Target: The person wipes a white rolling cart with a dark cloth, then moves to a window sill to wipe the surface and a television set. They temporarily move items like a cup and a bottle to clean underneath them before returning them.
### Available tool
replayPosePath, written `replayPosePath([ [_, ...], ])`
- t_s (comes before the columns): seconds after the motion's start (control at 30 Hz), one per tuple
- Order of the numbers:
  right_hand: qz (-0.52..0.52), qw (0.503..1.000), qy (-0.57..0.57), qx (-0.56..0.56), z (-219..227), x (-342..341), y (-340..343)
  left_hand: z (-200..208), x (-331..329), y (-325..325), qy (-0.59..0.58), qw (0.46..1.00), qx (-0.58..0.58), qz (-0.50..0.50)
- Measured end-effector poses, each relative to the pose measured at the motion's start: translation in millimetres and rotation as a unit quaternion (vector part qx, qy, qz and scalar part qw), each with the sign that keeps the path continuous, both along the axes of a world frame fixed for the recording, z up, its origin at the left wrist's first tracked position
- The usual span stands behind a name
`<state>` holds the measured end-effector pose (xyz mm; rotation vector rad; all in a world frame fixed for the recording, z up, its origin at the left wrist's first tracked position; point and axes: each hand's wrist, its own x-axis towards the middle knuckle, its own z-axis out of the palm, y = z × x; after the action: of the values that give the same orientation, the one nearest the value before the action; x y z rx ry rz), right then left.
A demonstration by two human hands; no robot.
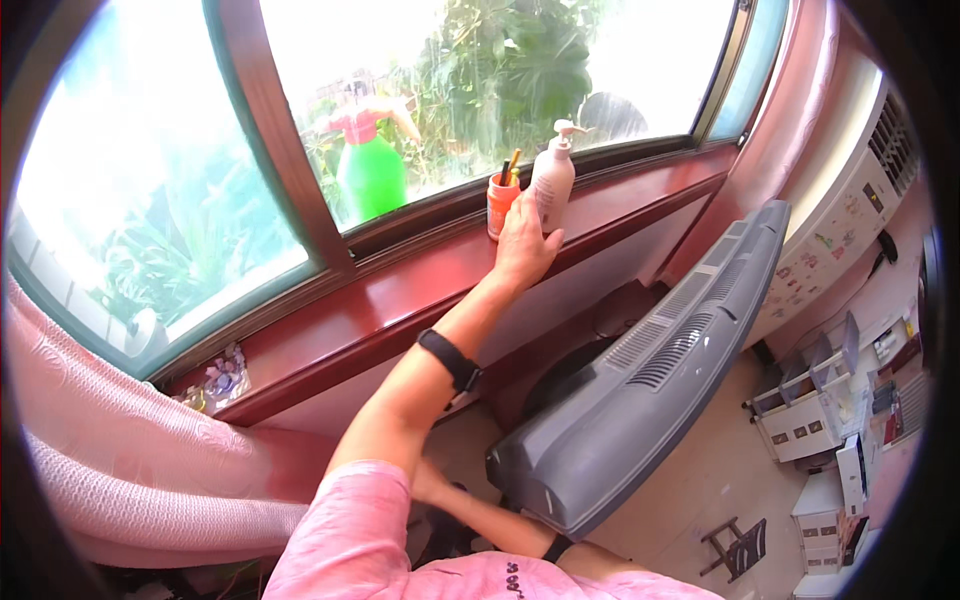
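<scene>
My left hand, with a black watch further down that forearm, reaches over the red-brown window sill. Its fingers are stretched out, with the thumb apart. They rest against the lower left side of a pale pump bottle and lie close beside a small orange jar. Both containers stand upright by the glass, and thin sticks poke out of the jar. Low in the picture my right hand is mostly hidden behind my left arm; its fingers do not show.
A bulky grey screen casing stands right of my arm. Outside the window is a green spray bottle with a pink top. Pink curtain hangs at left; small purple ornaments sit on the sill. A small stool stands on the floor.
</scene>
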<state>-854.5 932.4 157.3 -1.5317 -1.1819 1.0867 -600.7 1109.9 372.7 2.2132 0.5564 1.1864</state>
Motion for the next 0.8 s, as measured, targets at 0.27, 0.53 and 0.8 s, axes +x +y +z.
replayPosePath([
  [0.27, 0.013, 0.996, -0.038, -0.074, 22.5, 14.7, -24.3, 14.0, 76.9, 8.2, -0.021, 0.986, -0.118, 0.113],
  [0.53, -0.145, 0.988, 0.024, 0.047, 34.0, 46.6, -12.9, 28.3, 24.9, -19.4, -0.065, 0.990, -0.126, 0.010],
  [0.8, -0.278, 0.945, 0.168, 0.024, 13.5, 48.3, 24.3, 31.1, -171.4, -36.7, -0.133, 0.985, -0.092, 0.055],
])
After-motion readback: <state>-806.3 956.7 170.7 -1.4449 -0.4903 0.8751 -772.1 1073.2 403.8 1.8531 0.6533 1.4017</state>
